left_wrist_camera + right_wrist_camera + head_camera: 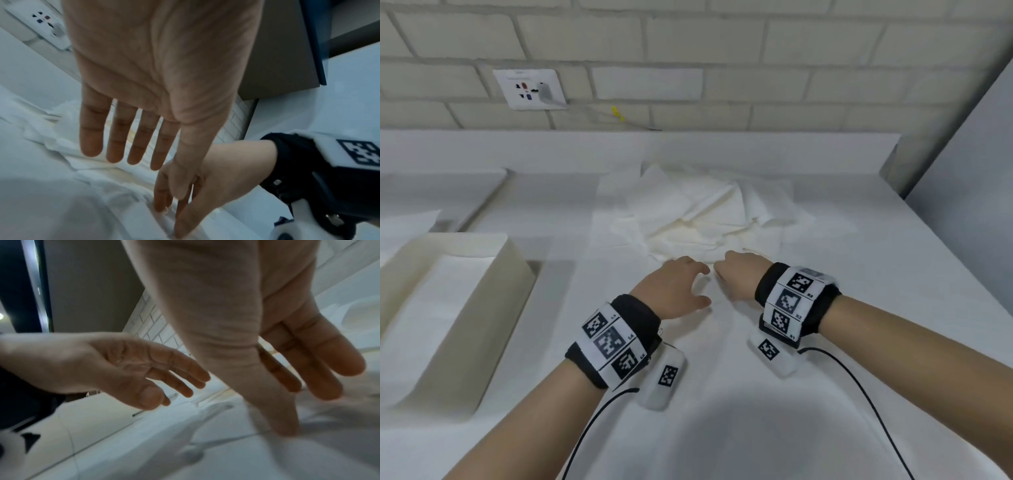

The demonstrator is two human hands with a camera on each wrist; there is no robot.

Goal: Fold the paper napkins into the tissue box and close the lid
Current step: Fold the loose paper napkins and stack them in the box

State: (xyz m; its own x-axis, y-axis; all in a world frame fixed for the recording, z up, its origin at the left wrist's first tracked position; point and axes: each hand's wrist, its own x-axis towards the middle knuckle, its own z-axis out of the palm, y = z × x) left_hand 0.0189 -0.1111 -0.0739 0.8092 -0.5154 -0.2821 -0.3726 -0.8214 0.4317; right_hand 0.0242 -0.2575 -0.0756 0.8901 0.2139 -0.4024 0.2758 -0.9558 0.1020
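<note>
A crumpled pile of white paper napkins [705, 212] lies on the counter's middle. An open cream tissue box [493, 274], with flat white napkins inside, stands at the left. My left hand [702, 286] hovers at the pile's near edge, palm down, fingers straight and spread, holding nothing. My right hand [726, 270] is right beside it. In the left wrist view, the fingertips of my right hand [162, 204] point down onto the napkins [61, 162]. The right wrist view shows my right hand [304, 407] with straight fingers and its thumb touching the paper [339, 426].
A flat white lid-like tray [441, 192] lies behind the box at the far left. A brick wall with a socket [529, 89] runs along the back, above a raised white ledge. A grey panel [969, 188] bounds the counter on the right.
</note>
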